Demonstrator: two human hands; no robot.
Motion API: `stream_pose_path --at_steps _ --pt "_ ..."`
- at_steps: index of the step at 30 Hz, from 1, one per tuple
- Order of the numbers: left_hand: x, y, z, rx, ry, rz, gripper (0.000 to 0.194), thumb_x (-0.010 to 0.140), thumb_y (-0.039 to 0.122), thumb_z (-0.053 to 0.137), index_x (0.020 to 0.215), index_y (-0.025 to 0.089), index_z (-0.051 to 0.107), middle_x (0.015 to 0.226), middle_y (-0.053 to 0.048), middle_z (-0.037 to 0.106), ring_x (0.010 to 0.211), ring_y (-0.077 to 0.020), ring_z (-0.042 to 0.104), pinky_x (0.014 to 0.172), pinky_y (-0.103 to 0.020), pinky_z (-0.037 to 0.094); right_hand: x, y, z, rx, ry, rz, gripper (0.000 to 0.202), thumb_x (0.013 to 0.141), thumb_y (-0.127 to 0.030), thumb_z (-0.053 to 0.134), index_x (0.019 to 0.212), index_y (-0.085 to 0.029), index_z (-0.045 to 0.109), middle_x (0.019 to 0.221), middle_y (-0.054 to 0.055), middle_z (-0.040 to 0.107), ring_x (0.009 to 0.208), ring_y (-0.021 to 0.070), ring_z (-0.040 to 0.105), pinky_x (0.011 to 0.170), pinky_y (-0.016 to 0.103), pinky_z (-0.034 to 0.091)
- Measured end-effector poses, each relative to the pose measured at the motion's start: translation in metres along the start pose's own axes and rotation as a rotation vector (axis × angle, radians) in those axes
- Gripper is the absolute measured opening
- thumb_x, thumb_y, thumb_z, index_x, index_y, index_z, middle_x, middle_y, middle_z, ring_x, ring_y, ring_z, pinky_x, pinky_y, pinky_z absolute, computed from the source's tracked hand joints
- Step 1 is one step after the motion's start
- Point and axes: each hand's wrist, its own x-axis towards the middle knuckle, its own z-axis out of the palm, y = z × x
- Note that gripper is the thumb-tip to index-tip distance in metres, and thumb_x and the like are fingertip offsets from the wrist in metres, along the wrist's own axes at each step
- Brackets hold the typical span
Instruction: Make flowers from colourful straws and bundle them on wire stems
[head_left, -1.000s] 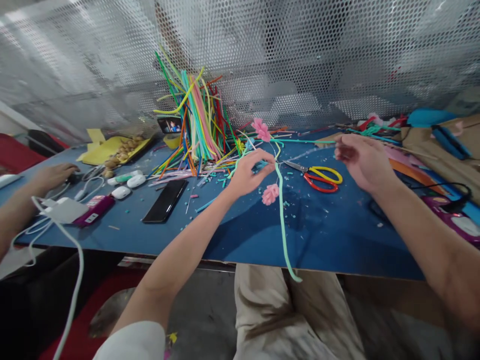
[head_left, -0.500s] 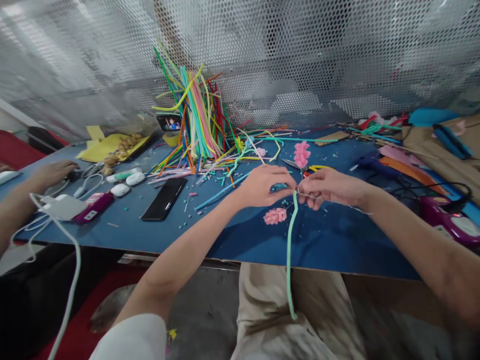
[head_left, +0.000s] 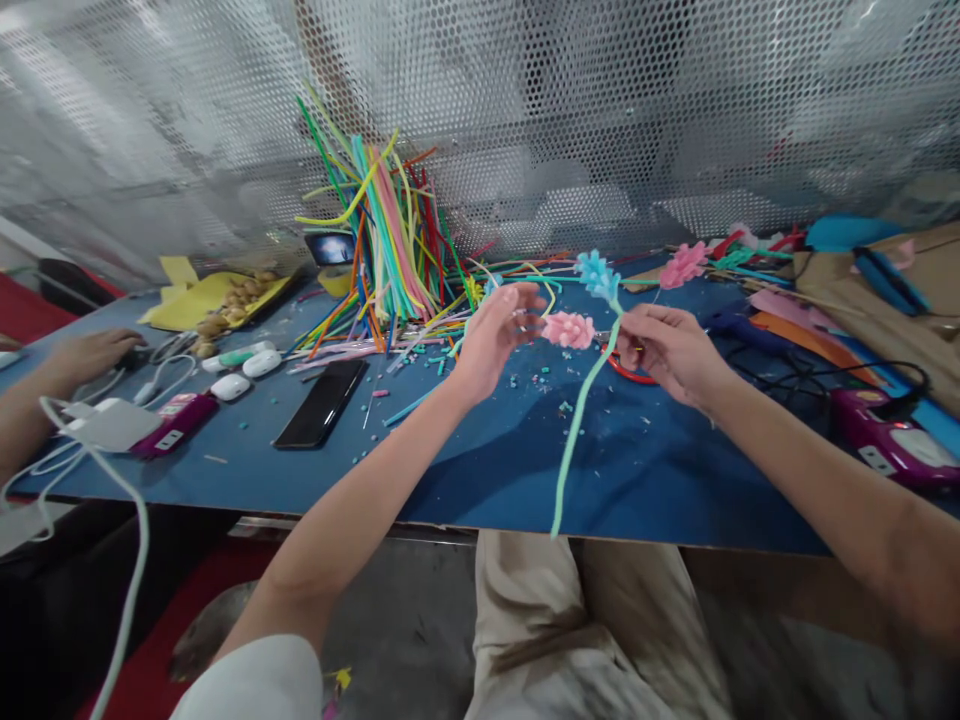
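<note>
My right hand (head_left: pixel 667 345) pinches a mint-green pipe-cleaner stem (head_left: pixel 579 420) near its top, and the stem's free end hangs down to the table's front edge. At its upper end is a fluffy blue flower (head_left: pixel 597 273). Two pink flowers stand off from the same grip: one pink flower (head_left: pixel 682 265) up to the right, and a paler pink flower (head_left: pixel 568 330) to the left on what looks like a thin wire. My left hand (head_left: pixel 499 335) is raised beside the paler flower, fingers apart, with nothing visible in it.
Behind stands a bundle of coloured pipe cleaners (head_left: pixel 394 235). A black phone (head_left: pixel 321 405) lies left of my arm, near a purple power strip (head_left: pixel 176 422). Red-handled scissors (head_left: pixel 626 370) lie below my right hand. Another person's hand (head_left: pixel 97 355) rests at far left.
My left hand has let go and moved up and left, its fingers opening. My right hand has moved slightly right and down with the stem. The blue flower now shows fully; the pink ones have swung round.
</note>
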Motion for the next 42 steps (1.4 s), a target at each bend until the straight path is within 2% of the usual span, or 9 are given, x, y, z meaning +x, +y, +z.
stream_pose_path --at_steps 5,8,10,13,21,26,33,38,42 --pt "-0.009 0.013 0.012 -0.292 -0.518 -0.329 0.083 0.096 0.073 0.008 0.127 0.020 0.063 0.116 -0.018 0.073 0.096 -0.0250 0.074 0.076 -0.038 0.059 0.005 0.008 -0.003 -0.015 0.124 -0.079 0.030 0.078 -0.047 0.080 0.072 -0.022 0.065 0.068 0.000 0.059 0.053 0.0106 0.050 0.049 0.028 0.045" --pt "-0.011 0.023 0.013 -0.299 -0.672 -0.437 0.088 0.092 0.076 0.006 0.126 0.020 0.065 0.103 -0.017 0.075 0.075 -0.0221 0.071 0.063 -0.036 0.056 0.008 0.013 -0.007 -0.099 0.122 -0.109 0.033 0.078 -0.052 0.079 0.071 -0.022 0.065 0.069 0.001 0.060 0.052 0.0116 0.051 0.051 0.031 0.046" --pt "-0.008 0.027 0.005 -0.246 -0.717 -0.446 0.087 0.092 0.076 0.008 0.117 0.020 0.070 0.083 -0.013 0.073 0.051 -0.0160 0.056 0.048 -0.032 0.047 0.010 0.013 -0.011 -0.178 0.122 -0.141 0.034 0.079 -0.053 0.078 0.070 -0.023 0.066 0.068 0.002 0.061 0.052 0.0128 0.052 0.051 0.032 0.047" --pt "-0.004 0.032 -0.012 -0.171 -0.741 -0.470 0.087 0.092 0.078 0.010 0.104 0.019 0.073 0.058 -0.005 0.053 0.038 -0.0119 0.033 0.036 -0.032 0.030 0.012 0.012 -0.017 -0.251 0.154 -0.190 0.032 0.079 -0.053 0.078 0.070 -0.024 0.068 0.068 0.003 0.063 0.052 0.0141 0.053 0.052 0.033 0.048" --pt "0.001 0.028 -0.036 -0.199 -0.604 -0.444 0.039 0.095 0.059 0.055 0.089 0.024 0.070 0.054 0.004 0.028 0.042 -0.0090 0.022 0.040 -0.027 0.015 0.005 0.005 -0.012 -0.566 0.134 -0.210 0.029 0.084 -0.050 0.074 0.077 -0.022 0.072 0.065 0.003 0.067 0.053 0.0150 0.058 0.054 0.032 0.048" --pt "0.010 0.005 -0.047 -0.164 -0.440 -0.373 0.036 0.092 0.056 0.061 0.076 0.024 0.068 0.050 0.004 0.030 0.041 -0.0084 0.022 0.042 -0.027 0.019 0.002 0.005 -0.006 -0.379 0.033 -0.142 0.027 0.083 -0.045 0.076 0.074 -0.020 0.072 0.065 0.003 0.065 0.054 0.0132 0.057 0.054 0.031 0.048" --pt "0.005 0.000 -0.045 -0.022 -0.608 -0.341 0.041 0.089 0.053 0.063 0.069 0.017 0.069 0.053 0.002 0.040 0.048 -0.0082 0.035 0.045 -0.025 0.025 0.003 0.012 -0.003 0.070 -0.045 -0.086 0.023 0.082 -0.042 0.080 0.078 -0.019 0.075 0.072 0.003 0.065 0.059 0.0101 0.056 0.054 0.025 0.048" --pt "0.004 0.007 -0.037 0.184 -0.721 -0.270 0.041 0.096 0.049 0.056 0.080 0.015 0.073 0.063 0.000 0.053 0.055 -0.0081 0.042 0.053 -0.023 0.031 0.002 0.011 0.000 0.151 -0.017 -0.072 0.023 0.081 -0.040 0.082 0.077 -0.019 0.073 0.069 0.001 0.062 0.057 0.0081 0.053 0.052 0.023 0.046" --pt "0.002 0.010 -0.030 0.407 -0.614 -0.066 0.034 0.095 0.047 0.059 0.104 0.018 0.073 0.084 -0.003 0.068 0.072 -0.0118 0.057 0.065 -0.023 0.042 -0.001 0.011 0.005 0.179 -0.067 -0.080 0.023 0.082 -0.040 0.081 0.077 -0.020 0.072 0.063 -0.001 0.058 0.053 0.0078 0.050 0.049 0.023 0.042"
